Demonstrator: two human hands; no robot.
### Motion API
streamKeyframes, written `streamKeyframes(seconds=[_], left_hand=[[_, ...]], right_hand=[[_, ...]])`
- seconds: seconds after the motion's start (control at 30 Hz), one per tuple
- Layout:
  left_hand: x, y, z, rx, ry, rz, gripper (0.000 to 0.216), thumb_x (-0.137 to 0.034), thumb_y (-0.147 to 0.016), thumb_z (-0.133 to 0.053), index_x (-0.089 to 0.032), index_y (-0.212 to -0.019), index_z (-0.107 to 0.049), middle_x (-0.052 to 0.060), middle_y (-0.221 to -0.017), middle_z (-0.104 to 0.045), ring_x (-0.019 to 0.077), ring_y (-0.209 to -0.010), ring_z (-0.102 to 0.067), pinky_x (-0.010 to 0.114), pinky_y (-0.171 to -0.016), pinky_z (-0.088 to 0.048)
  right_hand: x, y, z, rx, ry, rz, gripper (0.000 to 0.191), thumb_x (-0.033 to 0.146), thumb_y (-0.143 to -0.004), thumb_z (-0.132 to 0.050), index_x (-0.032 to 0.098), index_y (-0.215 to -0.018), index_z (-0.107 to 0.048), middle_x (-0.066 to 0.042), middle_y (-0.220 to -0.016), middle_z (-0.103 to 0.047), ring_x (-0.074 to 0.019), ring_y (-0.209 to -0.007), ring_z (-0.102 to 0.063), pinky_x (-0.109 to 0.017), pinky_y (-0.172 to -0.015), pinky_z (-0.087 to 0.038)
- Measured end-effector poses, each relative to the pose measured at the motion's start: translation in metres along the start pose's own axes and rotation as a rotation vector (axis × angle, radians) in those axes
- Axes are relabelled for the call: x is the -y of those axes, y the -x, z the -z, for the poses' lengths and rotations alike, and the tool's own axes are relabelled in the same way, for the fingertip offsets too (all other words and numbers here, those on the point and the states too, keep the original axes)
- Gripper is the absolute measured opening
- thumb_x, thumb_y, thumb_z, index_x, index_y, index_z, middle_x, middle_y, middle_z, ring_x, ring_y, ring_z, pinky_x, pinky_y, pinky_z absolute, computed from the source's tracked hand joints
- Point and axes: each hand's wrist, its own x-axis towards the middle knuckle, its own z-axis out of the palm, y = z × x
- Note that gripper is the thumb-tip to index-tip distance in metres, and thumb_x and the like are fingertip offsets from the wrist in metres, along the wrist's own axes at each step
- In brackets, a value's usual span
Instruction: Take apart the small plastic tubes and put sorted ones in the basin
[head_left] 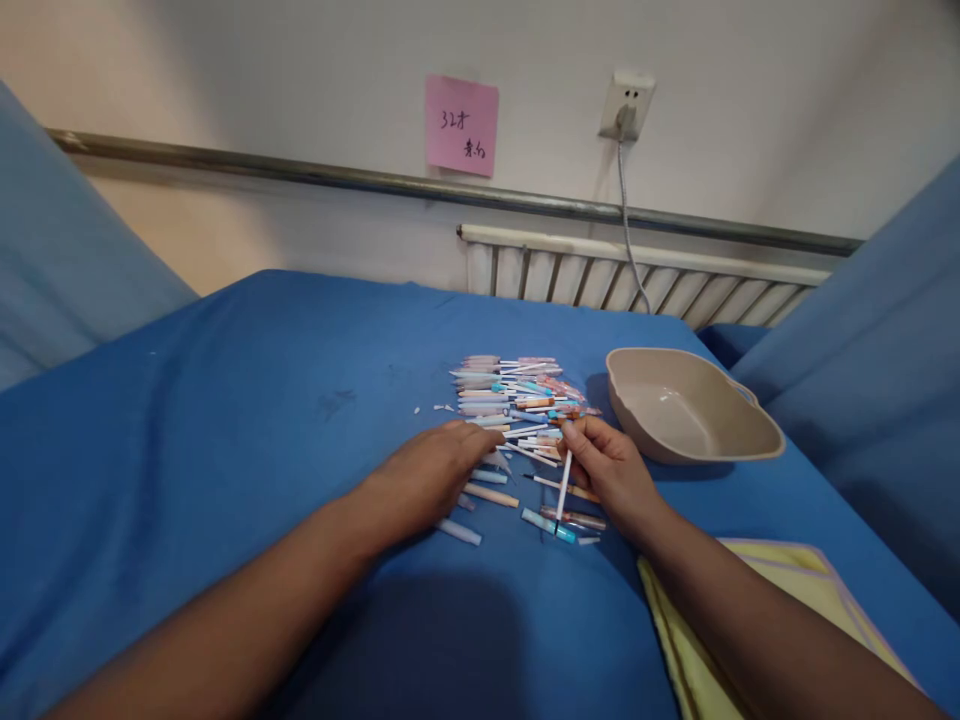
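Observation:
My right hand (611,468) pinches a thin white pen refill (564,490) between thumb and fingers, its dark tip pointing down. My left hand (433,470) is stretched over pastel pen barrels, with its fingers reaching toward the pile; its fingertips are partly hidden. Between and beyond both hands, a pile of pen parts (517,390) lies on the blue sheet, with barrels on the left and white refills and coloured caps on the right. Nearer me are a peach barrel (491,495), a lilac barrel (459,532) and a turquoise pen piece (549,525).
A beige plastic basin (675,400) stands to the right of the pile. Below it lies a folded yellow cloth (802,590), partly under my right forearm. Behind the blue-covered bed (225,400) are a metal rail (337,182), a radiator (540,275) and a plugged-in cable (626,200). Curtains hang at both sides.

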Motion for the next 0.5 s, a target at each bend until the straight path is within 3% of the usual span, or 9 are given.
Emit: streamKeyframes(seconds=[0.23, 0.5], left_hand=[[0.004, -0.003, 0.0, -0.026, 0.169, 0.179, 0.025, -0.035, -0.093, -0.044, -0.02, -0.098, -0.064, 0.003, -0.089, -0.07, 0.0172, -0.08, -0.063, 0.026, -0.07, -0.044], [0.002, -0.005, 0.002, -0.049, 0.353, 0.301, 0.025, -0.037, -0.089, -0.048, -0.019, -0.088, -0.065, -0.001, -0.074, -0.065, 0.0142, -0.066, -0.057, 0.023, -0.061, -0.041]], right_hand=[[0.001, -0.004, 0.007, -0.146, 0.031, 0.09, 0.036, 0.053, -0.08, -0.059, 0.019, -0.069, -0.054, 0.007, -0.049, -0.038, -0.0082, -0.044, -0.031, -0.021, -0.041, -0.022], [-0.006, -0.011, 0.009, -0.15, 0.061, 0.054, 0.035, 0.052, -0.077, -0.061, 0.019, -0.066, -0.053, 0.008, -0.048, -0.038, -0.0085, -0.044, -0.03, -0.021, -0.042, -0.022]])
